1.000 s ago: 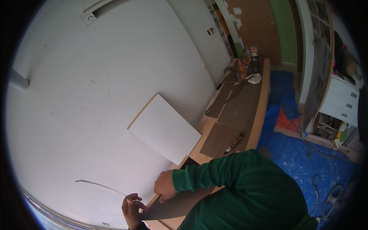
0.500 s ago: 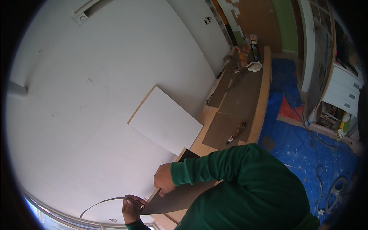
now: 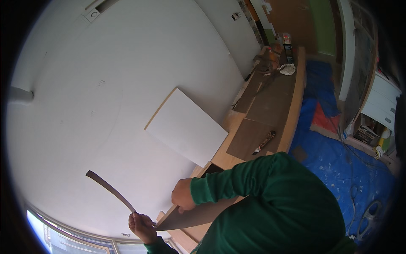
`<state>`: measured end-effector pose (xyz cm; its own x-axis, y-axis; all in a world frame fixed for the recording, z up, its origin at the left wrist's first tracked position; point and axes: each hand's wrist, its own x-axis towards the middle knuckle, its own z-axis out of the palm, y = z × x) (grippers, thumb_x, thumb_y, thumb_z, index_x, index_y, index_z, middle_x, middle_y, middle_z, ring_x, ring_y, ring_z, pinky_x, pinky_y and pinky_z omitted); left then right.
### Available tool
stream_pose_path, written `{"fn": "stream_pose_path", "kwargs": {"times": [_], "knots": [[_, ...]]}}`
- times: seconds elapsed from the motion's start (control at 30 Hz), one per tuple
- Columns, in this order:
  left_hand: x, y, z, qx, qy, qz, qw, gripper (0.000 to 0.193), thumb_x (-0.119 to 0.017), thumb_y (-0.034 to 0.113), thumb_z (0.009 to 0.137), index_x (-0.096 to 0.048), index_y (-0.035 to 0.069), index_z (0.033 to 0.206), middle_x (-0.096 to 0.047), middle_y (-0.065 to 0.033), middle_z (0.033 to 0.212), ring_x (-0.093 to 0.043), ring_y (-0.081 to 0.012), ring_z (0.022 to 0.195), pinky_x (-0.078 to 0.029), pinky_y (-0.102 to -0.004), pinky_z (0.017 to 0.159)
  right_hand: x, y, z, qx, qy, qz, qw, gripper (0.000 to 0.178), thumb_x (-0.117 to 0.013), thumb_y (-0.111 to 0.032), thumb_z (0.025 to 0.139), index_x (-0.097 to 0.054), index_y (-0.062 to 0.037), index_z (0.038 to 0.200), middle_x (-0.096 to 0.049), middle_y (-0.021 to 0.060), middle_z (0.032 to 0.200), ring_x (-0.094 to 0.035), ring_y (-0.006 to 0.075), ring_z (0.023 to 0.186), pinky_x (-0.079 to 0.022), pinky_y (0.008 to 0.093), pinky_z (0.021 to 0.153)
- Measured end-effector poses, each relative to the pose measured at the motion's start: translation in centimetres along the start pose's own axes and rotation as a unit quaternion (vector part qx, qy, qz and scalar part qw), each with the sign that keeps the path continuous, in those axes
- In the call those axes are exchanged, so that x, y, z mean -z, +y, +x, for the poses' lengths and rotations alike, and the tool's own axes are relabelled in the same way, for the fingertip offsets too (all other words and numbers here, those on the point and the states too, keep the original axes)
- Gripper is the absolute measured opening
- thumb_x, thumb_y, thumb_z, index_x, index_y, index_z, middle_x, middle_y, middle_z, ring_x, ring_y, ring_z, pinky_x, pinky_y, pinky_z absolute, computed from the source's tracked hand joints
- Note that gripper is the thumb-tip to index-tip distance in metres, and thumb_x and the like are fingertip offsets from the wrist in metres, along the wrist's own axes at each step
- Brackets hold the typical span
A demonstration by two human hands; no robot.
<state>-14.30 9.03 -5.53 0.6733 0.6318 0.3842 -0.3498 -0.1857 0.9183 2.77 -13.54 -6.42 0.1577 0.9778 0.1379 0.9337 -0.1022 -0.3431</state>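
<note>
A long, thin brown strip (image 3: 111,190) is pinched in my left hand (image 3: 142,227), its free end sticking up and to the left against the white wall. That hand sits beside the near left corner of a brown panel (image 3: 192,215) with a pale wooden edge. My right hand (image 3: 182,194) is closed over the panel's upper left edge, thumb toward the brown face; its other fingers are partly hidden. My green sleeve and body cover the panel's right part.
A white board (image 3: 188,127) leans against the wall. On the long wooden bench lie brown sheets (image 3: 270,99), a utility knife (image 3: 264,143), a white crumpled cloth (image 3: 288,69) and a can (image 3: 288,48). Blue sheeting (image 3: 325,165) covers the floor at right, with a cable and large grey-handled object (image 3: 369,220).
The strip's free end has swung upward, from drooping left to pointing up. My left hand has shifted slightly left and turned. My right hand stays at the panel edge.
</note>
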Motion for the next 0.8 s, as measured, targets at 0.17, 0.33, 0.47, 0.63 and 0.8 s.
{"fn": "stream_pose_path", "kwargs": {"times": [0.17,0.33,0.47,0.63,0.8], "knots": [[4.1,15.5,2.6,-0.277,0.175,-0.150,0.933,0.032,-0.047,0.027,0.114,-0.048,0.013,0.086,-0.023,0.0055,0.062,-0.020,-0.0033,0.052,-0.019,-0.0232,0.047,-0.1,-0.1,0.0,0.000,-0.018,-0.005,1.000,0.048,-0.070,-0.049,0.095,-0.078,-0.0023,0.100,-0.077,0.0173,0.095,-0.074,0.0381,0.095,-0.059,0.0499,0.086],[3.3,17.2,2.1,-0.190,0.004,-0.005,0.982,0.028,-0.049,0.027,0.114,-0.057,0.009,0.095,-0.039,0.0022,0.062,-0.031,-0.0047,0.051,-0.024,-0.0224,0.047,0.1,-0.2,0.3,-0.017,-0.045,-0.028,0.998,0.050,-0.065,-0.051,0.098,-0.077,-0.0028,0.107,-0.077,0.0163,0.103,-0.074,0.0371,0.100,-0.058,0.0500,0.090],[3.6,13.7,0.9,-0.051,0.076,0.022,0.996,0.028,-0.050,0.027,0.113,-0.066,0.005,0.106,-0.053,0.0003,0.068,-0.043,-0.0070,0.054,-0.033,-0.0230,0.050,0.3,-0.2,0.3,0.009,-0.022,-0.046,0.999,0.053,-0.063,-0.053,0.100,-0.074,-0.0016,0.099,-0.075,0.0179,0.088,-0.074,0.0394,0.087,-0.058,0.0516,0.082],[10.2,3.8,-3.2,0.018,0.124,0.064,0.990,0.018,-0.053,0.017,0.110,-0.065,0.004,0.111,-0.054,0.0006,0.074,-0.050,-0.0077,0.066,-0.042,-0.0246,0.060,0.0,0.0,0.6,-0.003,-0.022,-0.040,0.999,0.056,-0.061,-0.058,0.100,-0.069,-0.0029,0.091,-0.072,0.0169,0.081,-0.072,0.0393,0.082,-0.057,0.0520,0.078],[17.6,-13.3,-12.9,0.186,0.197,0.137,0.953,0.016,-0.059,0.011,0.104,-0.066,0.001,0.115,-0.054,0.0013,0.078,-0.053,-0.0094,0.071,-0.048,-0.0277,0.065,-0.2,-0.5,1.1,0.002,-0.019,-0.084,0.996,0.050,-0.067,-0.052,0.097,-0.066,-0.0022,0.093,-0.071,0.0155,0.079,-0.072,0.0382,0.079,-0.057,0.0513,0.074]]}}
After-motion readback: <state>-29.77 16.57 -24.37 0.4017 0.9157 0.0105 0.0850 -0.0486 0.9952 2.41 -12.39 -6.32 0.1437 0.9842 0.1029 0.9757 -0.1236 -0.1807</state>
